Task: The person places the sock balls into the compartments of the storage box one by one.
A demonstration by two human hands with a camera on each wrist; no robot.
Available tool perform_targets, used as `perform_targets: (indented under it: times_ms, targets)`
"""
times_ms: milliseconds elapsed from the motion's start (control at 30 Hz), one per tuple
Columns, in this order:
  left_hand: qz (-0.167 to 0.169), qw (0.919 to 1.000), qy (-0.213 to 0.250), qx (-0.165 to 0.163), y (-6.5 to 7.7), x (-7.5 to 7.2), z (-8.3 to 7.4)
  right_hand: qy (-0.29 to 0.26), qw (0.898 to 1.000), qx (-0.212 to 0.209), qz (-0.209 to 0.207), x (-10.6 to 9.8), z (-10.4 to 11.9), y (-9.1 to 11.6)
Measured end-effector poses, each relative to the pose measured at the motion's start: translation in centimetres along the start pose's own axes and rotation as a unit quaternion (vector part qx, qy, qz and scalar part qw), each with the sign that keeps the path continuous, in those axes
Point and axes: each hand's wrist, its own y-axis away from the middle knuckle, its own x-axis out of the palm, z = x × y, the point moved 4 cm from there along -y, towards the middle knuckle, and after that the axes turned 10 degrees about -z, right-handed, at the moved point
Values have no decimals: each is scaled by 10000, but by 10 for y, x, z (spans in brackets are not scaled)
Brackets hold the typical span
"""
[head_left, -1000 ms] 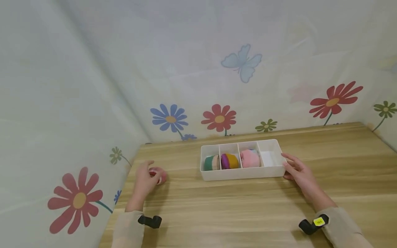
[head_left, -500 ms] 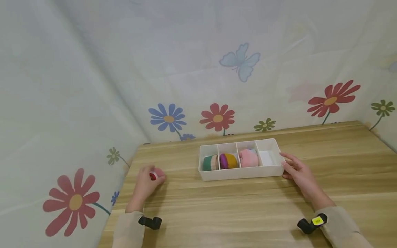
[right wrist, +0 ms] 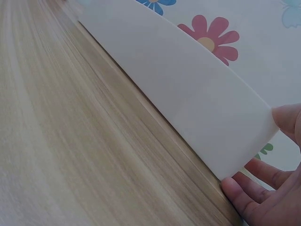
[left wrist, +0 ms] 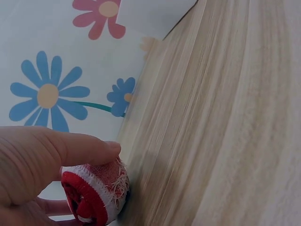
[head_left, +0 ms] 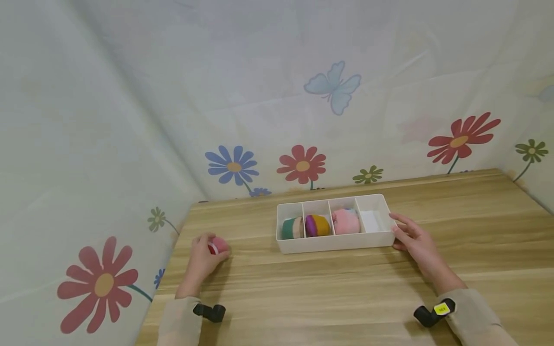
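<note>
My left hand (head_left: 203, 257) pinches a rolled-up sock (head_left: 220, 245) at the left of the table, between thumb and fingers. In the left wrist view the rolled sock (left wrist: 96, 190) is red and white with loose threads, close to the wood surface. My right hand (head_left: 415, 240) holds the right end of a white divided box (head_left: 337, 243), its fingers bent about the corner. Three compartments hold rolled socks: a green and beige one (head_left: 292, 228), a purple and mustard one (head_left: 318, 225) and a pink one (head_left: 346, 221). No sock lies in the rightmost compartment.
The wood-grain table (head_left: 311, 298) reaches back to a wall covering (head_left: 259, 96) printed with flowers and a butterfly. Another length of the covering stands along the table's left edge, near my left hand. Both wrists wear black camera mounts.
My left fingers and thumb have come together round the rolled sock, which has turned slightly and shifted a little in the grasp. My right hand stays on the box's end.
</note>
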Motion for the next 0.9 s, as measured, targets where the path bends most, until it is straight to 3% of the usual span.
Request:
perform_targets:
  times_ms: [533,900]
  targets:
    - [-227,9991,247,251,0,0,-8,8,10000,-1,-8,0,-1,0]
    - [-434,9955,635,544,0,-4,-29,-2,10000,43,-20,0,0,0]
